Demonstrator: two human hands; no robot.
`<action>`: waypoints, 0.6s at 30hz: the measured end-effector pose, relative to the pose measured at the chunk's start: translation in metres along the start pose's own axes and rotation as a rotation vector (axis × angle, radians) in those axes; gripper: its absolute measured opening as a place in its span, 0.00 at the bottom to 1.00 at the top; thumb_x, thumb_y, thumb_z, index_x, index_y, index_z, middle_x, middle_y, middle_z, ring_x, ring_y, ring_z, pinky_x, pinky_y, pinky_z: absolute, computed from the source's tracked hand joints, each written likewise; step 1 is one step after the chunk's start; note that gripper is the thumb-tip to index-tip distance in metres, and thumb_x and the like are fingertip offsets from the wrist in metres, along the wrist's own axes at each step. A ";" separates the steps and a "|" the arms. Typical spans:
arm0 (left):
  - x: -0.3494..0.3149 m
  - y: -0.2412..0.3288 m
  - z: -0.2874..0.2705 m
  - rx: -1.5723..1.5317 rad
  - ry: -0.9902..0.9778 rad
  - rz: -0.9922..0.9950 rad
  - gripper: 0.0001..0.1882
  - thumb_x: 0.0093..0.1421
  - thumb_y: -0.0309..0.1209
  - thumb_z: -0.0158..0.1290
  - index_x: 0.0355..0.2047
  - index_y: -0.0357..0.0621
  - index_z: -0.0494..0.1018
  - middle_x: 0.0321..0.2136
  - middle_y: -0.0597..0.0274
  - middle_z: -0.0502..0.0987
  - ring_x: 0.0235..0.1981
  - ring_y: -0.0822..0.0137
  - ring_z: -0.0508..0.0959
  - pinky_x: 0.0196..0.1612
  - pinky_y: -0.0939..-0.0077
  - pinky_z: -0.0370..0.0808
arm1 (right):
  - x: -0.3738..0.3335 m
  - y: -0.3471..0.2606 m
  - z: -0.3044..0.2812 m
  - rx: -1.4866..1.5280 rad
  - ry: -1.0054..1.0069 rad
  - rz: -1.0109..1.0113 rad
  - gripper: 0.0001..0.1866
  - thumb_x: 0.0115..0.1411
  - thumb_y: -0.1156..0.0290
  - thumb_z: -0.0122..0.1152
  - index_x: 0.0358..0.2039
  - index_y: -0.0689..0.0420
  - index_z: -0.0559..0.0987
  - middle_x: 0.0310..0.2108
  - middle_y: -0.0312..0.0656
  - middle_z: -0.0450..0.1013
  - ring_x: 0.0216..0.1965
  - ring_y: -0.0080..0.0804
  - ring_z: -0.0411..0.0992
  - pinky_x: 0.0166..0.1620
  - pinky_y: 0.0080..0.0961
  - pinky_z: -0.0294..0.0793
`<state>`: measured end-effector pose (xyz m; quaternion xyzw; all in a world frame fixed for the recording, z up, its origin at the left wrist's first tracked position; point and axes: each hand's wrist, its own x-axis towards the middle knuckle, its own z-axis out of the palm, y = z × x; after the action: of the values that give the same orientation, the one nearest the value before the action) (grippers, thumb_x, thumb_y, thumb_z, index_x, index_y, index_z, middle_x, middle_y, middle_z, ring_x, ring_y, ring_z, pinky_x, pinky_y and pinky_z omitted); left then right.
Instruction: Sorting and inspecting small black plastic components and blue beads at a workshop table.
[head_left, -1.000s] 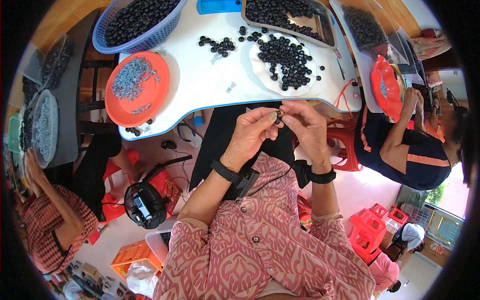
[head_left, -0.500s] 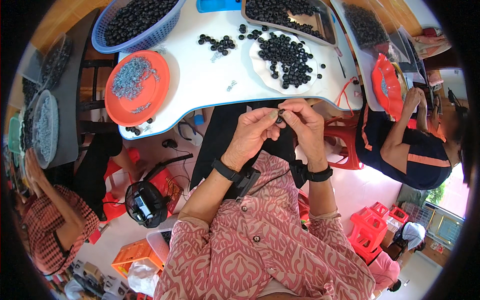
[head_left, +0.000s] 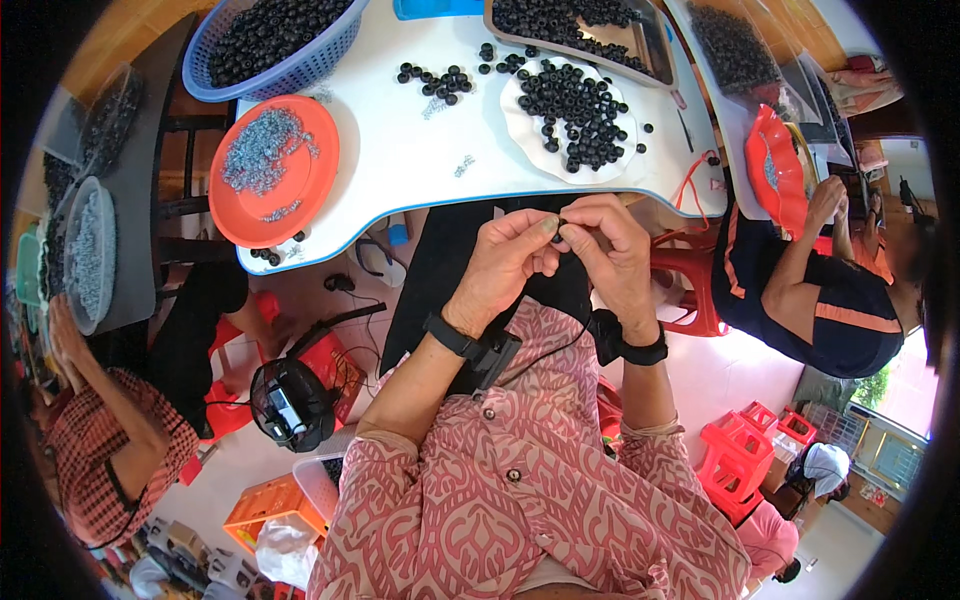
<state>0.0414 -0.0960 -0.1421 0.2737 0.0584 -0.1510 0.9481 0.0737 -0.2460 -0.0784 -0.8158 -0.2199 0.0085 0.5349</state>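
Observation:
My left hand (head_left: pixel 503 262) and my right hand (head_left: pixel 614 247) meet over my lap, just off the table's near edge. Both are closed in a pinch on one small round black piece (head_left: pixel 558 237), mostly covered by thumbs and fingertips. Beyond them, a white wavy-rimmed plate (head_left: pixel 516 128) carries a heap of similar black pieces (head_left: pixel 570 105). To the left, a red plate (head_left: pixel 298 197) holds a pile of tiny grey-blue parts (head_left: pixel 262 155), too small to name. A loose cluster of black pieces (head_left: pixel 440 80) lies between the plates.
A blue basket (head_left: pixel 200 75) and a metal tray (head_left: pixel 668 60), both full of black pieces, stand at the far side of the white table (head_left: pixel 410 150). Co-workers sit left and right. A black fan (head_left: pixel 292 405) and red stools (head_left: pixel 735 455) are on the floor.
My fingertips have closed more tightly over the black piece, so less of it shows. My right hand has turned slightly; the plates and heaps stay as they were.

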 end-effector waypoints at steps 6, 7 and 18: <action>-0.001 0.002 0.004 -0.033 -0.002 -0.008 0.10 0.65 0.31 0.51 0.39 0.37 0.75 0.28 0.62 0.79 0.21 0.78 0.75 0.25 0.87 0.72 | -0.007 0.010 0.002 0.243 0.026 0.119 0.09 0.56 0.83 0.60 0.39 0.63 0.78 0.39 0.39 0.73 0.35 0.22 0.74 0.37 0.17 0.76; -0.001 0.002 0.004 -0.032 -0.002 -0.009 0.10 0.65 0.31 0.51 0.39 0.37 0.75 0.28 0.62 0.79 0.21 0.78 0.75 0.25 0.87 0.72 | -0.007 0.010 0.001 0.288 0.019 0.132 0.10 0.57 0.83 0.60 0.40 0.63 0.78 0.39 0.39 0.73 0.35 0.22 0.74 0.38 0.17 0.75; 0.000 -0.002 0.003 -0.063 -0.018 -0.003 0.10 0.65 0.30 0.51 0.42 0.36 0.76 0.30 0.59 0.79 0.24 0.76 0.75 0.28 0.83 0.72 | -0.006 0.015 0.006 0.277 0.084 0.149 0.08 0.58 0.83 0.58 0.38 0.62 0.79 0.39 0.37 0.74 0.39 0.21 0.72 0.43 0.17 0.72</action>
<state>0.0405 -0.0990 -0.1406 0.2425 0.0550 -0.1529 0.9565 0.0719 -0.2486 -0.0955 -0.7479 -0.1333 0.0444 0.6487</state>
